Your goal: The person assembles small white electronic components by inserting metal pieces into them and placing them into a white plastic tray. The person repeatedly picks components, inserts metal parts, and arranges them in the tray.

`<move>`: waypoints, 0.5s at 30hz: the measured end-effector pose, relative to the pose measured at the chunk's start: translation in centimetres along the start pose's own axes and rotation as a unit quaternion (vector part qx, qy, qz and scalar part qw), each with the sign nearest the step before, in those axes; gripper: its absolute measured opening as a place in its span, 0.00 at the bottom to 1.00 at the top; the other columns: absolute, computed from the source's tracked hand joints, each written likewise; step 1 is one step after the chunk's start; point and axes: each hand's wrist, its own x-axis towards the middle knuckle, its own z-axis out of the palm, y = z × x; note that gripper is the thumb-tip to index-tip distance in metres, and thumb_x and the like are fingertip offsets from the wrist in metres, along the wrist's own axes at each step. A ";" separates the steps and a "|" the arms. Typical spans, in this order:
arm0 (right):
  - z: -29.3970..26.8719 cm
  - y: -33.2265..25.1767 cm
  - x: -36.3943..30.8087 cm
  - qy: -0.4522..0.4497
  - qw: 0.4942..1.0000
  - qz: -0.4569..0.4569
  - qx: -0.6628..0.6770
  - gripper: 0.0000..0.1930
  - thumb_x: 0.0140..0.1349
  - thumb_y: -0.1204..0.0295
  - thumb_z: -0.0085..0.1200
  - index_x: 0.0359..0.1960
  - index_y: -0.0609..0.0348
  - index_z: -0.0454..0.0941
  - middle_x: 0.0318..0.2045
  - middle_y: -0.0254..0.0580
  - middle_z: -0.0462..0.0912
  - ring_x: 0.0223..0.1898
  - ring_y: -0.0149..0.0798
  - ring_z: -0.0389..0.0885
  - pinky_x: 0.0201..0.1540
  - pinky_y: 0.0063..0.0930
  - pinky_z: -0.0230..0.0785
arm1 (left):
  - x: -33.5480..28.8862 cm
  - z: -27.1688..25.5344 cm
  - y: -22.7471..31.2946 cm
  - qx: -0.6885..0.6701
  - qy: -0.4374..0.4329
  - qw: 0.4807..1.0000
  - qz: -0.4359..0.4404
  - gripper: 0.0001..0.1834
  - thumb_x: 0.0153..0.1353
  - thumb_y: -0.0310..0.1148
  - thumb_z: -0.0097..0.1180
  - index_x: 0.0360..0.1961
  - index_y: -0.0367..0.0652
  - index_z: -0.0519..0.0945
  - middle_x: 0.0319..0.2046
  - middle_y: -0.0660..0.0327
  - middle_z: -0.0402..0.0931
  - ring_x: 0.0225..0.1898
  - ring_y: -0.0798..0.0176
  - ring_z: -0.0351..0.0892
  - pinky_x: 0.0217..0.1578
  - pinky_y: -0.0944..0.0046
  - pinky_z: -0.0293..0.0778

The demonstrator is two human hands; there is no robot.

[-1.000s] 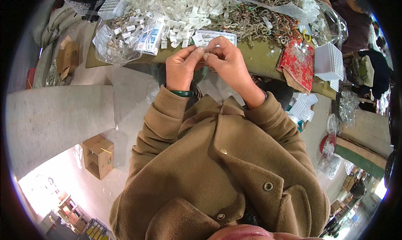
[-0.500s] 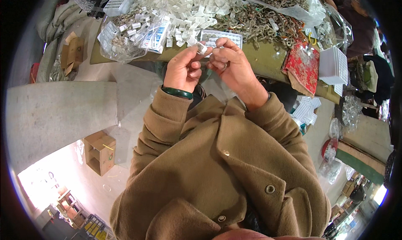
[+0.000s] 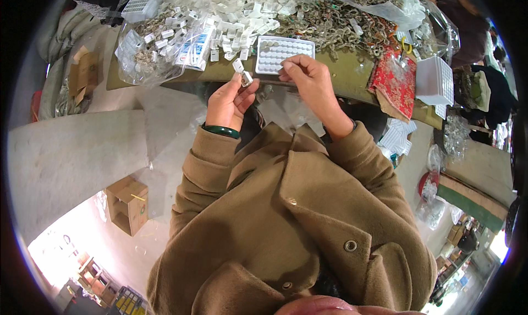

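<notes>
1. Left hand (image 3: 226,103): raised short of the table's near edge, palm partly up, pinching a small white piece (image 3: 247,79) between thumb and fingers.
2. The piece sits at the fingertips, at the hand's 1 o'clock; it shows two blocky white parts, one above the other, and whether they are joined I cannot tell.
3. A dark green bangle (image 3: 221,130) circles the left wrist, just beside the brown cuff.
4. Right hand (image 3: 312,83): fingers bent, thumb and forefinger close together and pointing to 10 o'clock; whether they pinch something tiny I cannot tell.
5. It covers the 5 o'clock corner of a white tray (image 3: 268,69) with rows of round cells; whether it touches the tray is unclear.
6. The tray lies on the olive table (image 3: 344,74), at 2 o'clock from the left hand and apart from the piece.
7. A pile (image 3: 250,23) of similar white pieces spreads at 12 o'clock from the left hand.
8. At 11 o'clock from that hand stands a blue-and-white packet (image 3: 196,48), beside a clear bag (image 3: 159,67).
9. At 1 o'clock from the right hand lies a tangled heap (image 3: 330,26) of brownish strands.
10. At its 3 o'clock: red patterned cloth (image 3: 395,81), then stacked white trays (image 3: 433,84).
</notes>
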 end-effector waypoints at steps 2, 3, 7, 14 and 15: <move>-0.7 0.2 1.3 0.025 0.991 -0.057 -0.118 0.10 0.63 0.69 0.55 0.36 0.66 0.81 0.28 0.44 0.84 0.27 0.37 0.81 0.33 0.30 0.72 | 0.4 -0.6 -0.5 0.052 0.013 0.999 0.003 0.14 0.68 0.32 0.52 0.50 0.36 0.77 0.42 0.57 0.82 0.42 0.69 0.82 0.39 0.72 0.80; -0.9 0.3 1.8 0.041 0.980 -0.077 -0.177 0.09 0.62 0.70 0.55 0.35 0.65 0.81 0.27 0.46 0.84 0.26 0.38 0.82 0.32 0.30 0.72 | 0.5 -0.7 -0.7 0.068 0.002 0.998 0.008 0.13 0.68 0.32 0.52 0.49 0.36 0.77 0.42 0.57 0.82 0.42 0.68 0.82 0.39 0.72 0.80; 0.0 0.6 4.1 0.048 0.919 -0.223 -0.322 0.07 0.60 0.74 0.56 0.38 0.60 0.82 0.28 0.42 0.82 0.27 0.38 0.82 0.32 0.29 0.73 | 1.0 -0.3 -1.5 0.114 -0.009 0.993 0.026 0.10 0.67 0.29 0.52 0.46 0.38 0.78 0.41 0.59 0.81 0.41 0.68 0.82 0.38 0.71 0.79; 2.4 2.0 6.0 0.045 0.862 -0.297 -0.408 0.02 0.58 0.73 0.54 0.30 0.54 0.79 0.29 0.42 0.77 0.28 0.52 0.79 0.29 0.42 0.72 | 1.4 0.1 -2.3 0.135 -0.058 0.985 0.088 0.06 0.63 0.24 0.54 0.41 0.37 0.78 0.39 0.57 0.82 0.39 0.67 0.82 0.38 0.69 0.79; 2.5 2.1 5.9 0.044 0.857 -0.299 -0.418 0.02 0.58 0.73 0.54 0.30 0.53 0.78 0.29 0.42 0.77 0.28 0.52 0.79 0.29 0.42 0.72 | 1.4 0.1 -2.2 0.136 -0.055 0.986 0.079 0.07 0.63 0.25 0.54 0.41 0.37 0.78 0.39 0.57 0.82 0.39 0.67 0.82 0.38 0.69 0.79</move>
